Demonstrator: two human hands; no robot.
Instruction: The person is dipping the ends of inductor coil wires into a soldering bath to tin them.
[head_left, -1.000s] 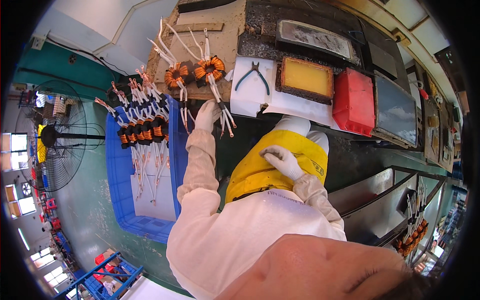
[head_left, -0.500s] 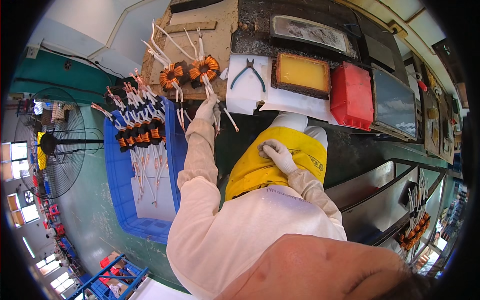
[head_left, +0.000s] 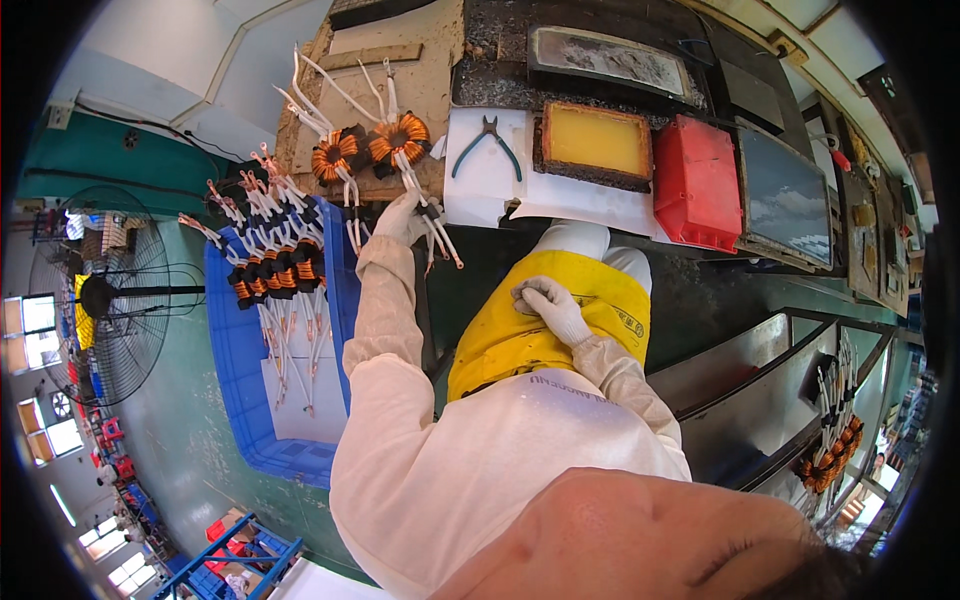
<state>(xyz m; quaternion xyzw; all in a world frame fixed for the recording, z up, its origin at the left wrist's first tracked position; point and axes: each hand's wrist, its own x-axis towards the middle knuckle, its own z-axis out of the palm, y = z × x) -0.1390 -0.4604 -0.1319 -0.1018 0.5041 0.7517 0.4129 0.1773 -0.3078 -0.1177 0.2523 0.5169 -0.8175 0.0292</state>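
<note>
My left hand [head_left: 400, 215], in a white glove, reaches forward to the bench edge and closes on the white leads hanging from an orange toroidal coil [head_left: 400, 140]. A second orange coil [head_left: 333, 155] lies just left of it on the worn brown board [head_left: 430, 80]. My right hand [head_left: 550, 305], also gloved, rests with curled fingers on the yellow apron [head_left: 520, 340] over my lap; I see nothing in it.
A blue crate [head_left: 240, 400] at my left holds several coils with long white leads. On the bench lie green-handled pliers [head_left: 487, 145] on a white sheet, a yellow-filled tray [head_left: 595, 140], a red box [head_left: 698, 180] and a grey pot [head_left: 785, 195]. A fan [head_left: 95, 295] stands far left.
My left hand has slid slightly up along the coil's leads toward the bench. My right hand stays on the apron.
</note>
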